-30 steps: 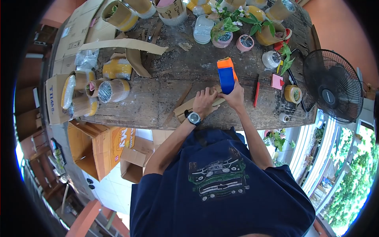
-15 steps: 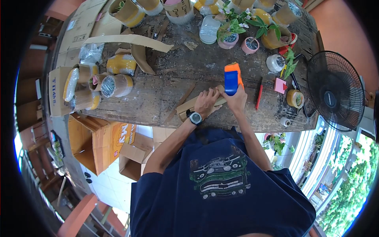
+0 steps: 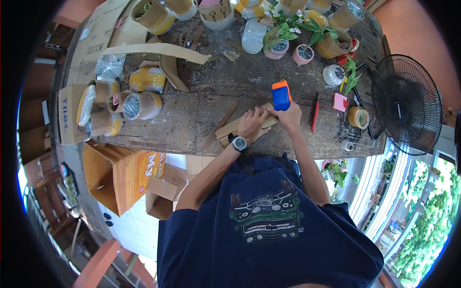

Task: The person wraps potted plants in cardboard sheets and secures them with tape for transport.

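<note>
A folded piece of brown cardboard (image 3: 229,130) lies at a slant near the front edge of the wooden table. My left hand (image 3: 253,123), with a watch on its wrist, is closed over the cardboard and holds it down. In my right hand (image 3: 289,116) is a blue and orange tape dispenser (image 3: 281,97), gripped at its near end beside the cardboard's far right end. The fingers of that hand are partly hidden under the dispenser. A red cutter-like tool (image 3: 315,115) lies to the right of my right hand.
Wrapped plant pots (image 3: 142,105) stand at the left, with more along the back. A curved cardboard strip (image 3: 156,49) lies behind them. On the right are a pink note pad (image 3: 340,102), a tape roll (image 3: 358,117) and a black fan (image 3: 407,105). Cardboard boxes (image 3: 115,180) sit below the table.
The tape dispenser has tipped and come slightly nearer to me, looking shorter now. My left hand stays on the cardboard, with little movement.
</note>
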`<state>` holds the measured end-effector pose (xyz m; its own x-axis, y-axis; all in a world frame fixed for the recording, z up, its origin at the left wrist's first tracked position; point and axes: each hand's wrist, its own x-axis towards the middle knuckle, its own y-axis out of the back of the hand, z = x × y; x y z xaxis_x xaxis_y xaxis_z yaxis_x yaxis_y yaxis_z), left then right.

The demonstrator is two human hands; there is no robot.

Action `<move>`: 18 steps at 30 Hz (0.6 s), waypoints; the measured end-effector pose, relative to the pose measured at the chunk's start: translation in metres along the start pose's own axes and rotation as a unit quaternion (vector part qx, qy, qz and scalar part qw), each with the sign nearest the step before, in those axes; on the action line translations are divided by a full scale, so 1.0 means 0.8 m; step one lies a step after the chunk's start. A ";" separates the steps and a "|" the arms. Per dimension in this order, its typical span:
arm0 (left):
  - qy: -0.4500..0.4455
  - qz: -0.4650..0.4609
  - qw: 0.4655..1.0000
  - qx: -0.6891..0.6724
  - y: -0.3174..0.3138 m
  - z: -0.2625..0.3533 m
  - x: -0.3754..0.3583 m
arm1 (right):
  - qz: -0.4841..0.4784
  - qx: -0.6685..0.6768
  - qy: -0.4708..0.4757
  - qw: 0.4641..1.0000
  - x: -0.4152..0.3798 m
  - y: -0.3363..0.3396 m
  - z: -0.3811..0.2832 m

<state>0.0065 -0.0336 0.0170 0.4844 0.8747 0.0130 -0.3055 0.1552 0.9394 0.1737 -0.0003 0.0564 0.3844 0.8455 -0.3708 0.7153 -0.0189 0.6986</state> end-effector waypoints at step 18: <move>0.017 0.030 0.999 -0.033 0.009 -0.017 -0.041 | 0.048 -0.073 0.036 0.996 -0.007 -0.009 -0.014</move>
<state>-0.0226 -0.0546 0.0184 0.4356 0.8984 0.0554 -0.3869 0.1313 0.9127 0.1597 0.0008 0.0600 0.3999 0.8796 -0.2577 0.5835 -0.0274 0.8117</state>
